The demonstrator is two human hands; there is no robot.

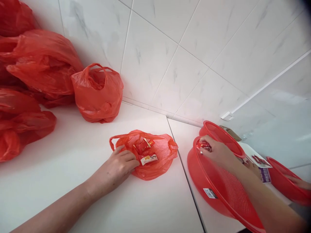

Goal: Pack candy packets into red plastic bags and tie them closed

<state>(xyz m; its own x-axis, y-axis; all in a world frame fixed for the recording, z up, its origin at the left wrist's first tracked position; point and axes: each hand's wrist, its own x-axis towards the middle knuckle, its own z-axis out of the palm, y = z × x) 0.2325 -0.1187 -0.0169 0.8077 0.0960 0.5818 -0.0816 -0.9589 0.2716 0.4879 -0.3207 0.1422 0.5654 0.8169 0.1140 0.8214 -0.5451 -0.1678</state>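
A red plastic bag (167, 158) lies spread with its mouth up on the white table. Inside it are red snack packets (143, 146) and a white-wrapped snack bar (149, 159). My left hand (122, 163) has its fingers curled over the bag's near left edge, pinching it. To the right, my right hand (213, 149) grips a shiny red snack packet (205, 146) at the rim of a red plastic basket (206, 184). My forearm covers part of that basket, and its contents are mostly hidden.
Filled red bags (98, 94) stand at the left by the tiled wall (150, 64). Behind the near basket is a second red basket (218, 132), with boxes beside it. Another person's hand (297, 182) reaches into a red basket (279, 171) at far right.
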